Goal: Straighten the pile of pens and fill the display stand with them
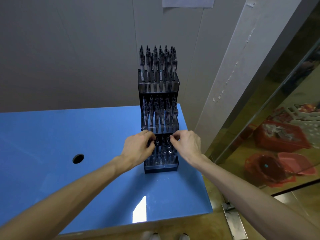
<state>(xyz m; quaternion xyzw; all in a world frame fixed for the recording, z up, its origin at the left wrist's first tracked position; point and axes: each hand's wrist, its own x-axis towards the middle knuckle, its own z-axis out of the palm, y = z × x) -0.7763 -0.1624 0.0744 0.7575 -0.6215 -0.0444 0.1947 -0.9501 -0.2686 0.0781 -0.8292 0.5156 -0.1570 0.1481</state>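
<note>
While both hands, left (138,146) and right (186,144), pinch pens (163,149) in the stand's (161,168) bottom tier at 6 o'clock, the upper tiers look full, so the task seems nearly done.

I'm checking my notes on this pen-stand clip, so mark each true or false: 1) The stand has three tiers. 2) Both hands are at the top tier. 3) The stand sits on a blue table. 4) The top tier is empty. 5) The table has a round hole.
1) The display stand has three tiers: true.
2) False: the left hand and right hand are at the pens of the lowest tier.
3) It sits on a blue table: true.
4) False: the top tier is full of upright pens.
5) A round hole: true.
</note>
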